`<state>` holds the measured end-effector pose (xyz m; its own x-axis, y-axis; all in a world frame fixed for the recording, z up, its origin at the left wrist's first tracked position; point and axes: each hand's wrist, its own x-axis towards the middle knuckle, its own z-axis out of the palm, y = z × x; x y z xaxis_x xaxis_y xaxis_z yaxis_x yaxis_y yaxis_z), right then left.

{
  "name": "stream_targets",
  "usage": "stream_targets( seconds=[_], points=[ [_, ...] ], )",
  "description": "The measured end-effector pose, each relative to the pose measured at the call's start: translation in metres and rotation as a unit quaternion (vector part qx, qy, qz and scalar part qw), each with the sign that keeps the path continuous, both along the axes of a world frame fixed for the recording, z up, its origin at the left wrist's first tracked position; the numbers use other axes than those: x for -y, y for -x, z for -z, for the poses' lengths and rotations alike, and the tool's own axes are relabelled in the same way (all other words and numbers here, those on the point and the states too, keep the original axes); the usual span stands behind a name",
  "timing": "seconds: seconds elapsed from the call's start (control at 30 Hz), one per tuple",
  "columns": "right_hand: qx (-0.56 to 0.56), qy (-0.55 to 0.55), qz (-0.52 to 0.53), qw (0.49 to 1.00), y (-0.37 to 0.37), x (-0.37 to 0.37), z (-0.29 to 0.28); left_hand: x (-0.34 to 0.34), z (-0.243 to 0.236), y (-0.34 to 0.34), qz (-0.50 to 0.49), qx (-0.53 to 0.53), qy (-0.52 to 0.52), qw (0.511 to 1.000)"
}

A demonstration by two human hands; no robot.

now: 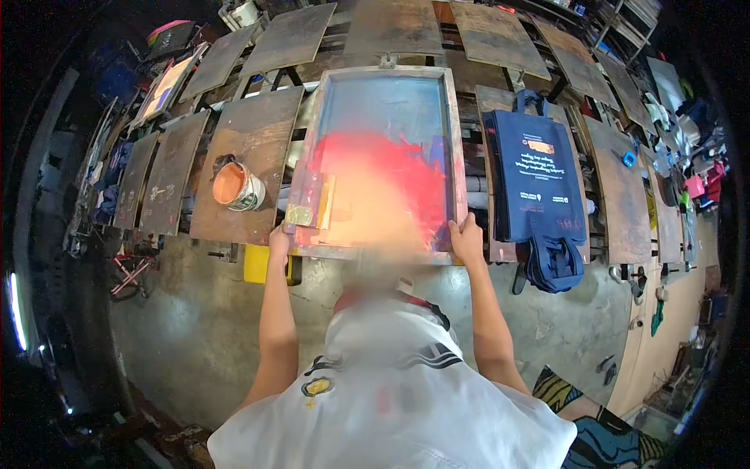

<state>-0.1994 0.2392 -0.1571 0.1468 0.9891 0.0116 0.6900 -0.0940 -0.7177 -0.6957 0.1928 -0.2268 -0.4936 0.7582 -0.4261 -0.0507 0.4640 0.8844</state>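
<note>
Before me lies a wooden-framed printing screen with blue mesh. Red-orange ink is smeared over much of the mesh, and a blur covers its near middle. My left hand is closed around the frame's near left corner. At the near right corner, my right hand grips the frame, thumb on top. Inside the left rail rests what looks like an ink-stained squeegee, close to my left hand. Whatever is under the screen is hidden.
An ink bucket with orange inside stands on the board to the left. Dark blue tote bags lie stacked on the right board, handles hanging over the near edge. More boards line the far side. A yellow container sits below.
</note>
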Motion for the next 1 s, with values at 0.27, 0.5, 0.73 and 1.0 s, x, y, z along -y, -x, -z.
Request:
stream_targets(
  seconds=[0.27, 0.5, 0.73, 1.0],
  points=[
    [-0.020, 0.004, 0.004, 1.000, 0.010, 0.000, 0.015, 0.024, 0.064, 0.025, -0.034, 0.038, 0.006, 0.999],
    [-0.013, 0.073, 0.042, 0.996, -0.005, 0.008, 0.022, 0.003, -0.032, -0.038, -0.020, 0.256, 0.101, 0.961],
    [0.025, -0.028, 0.040, 0.998, -0.006, -0.007, 0.048, 0.009, -0.016, -0.037, -0.112, -0.295, -0.089, 0.945],
    [0.119, -0.020, 0.053, 0.991, 0.028, 0.000, 0.007, 0.023, -0.054, -0.029, -0.094, -0.378, -0.220, 0.894]
  ],
)
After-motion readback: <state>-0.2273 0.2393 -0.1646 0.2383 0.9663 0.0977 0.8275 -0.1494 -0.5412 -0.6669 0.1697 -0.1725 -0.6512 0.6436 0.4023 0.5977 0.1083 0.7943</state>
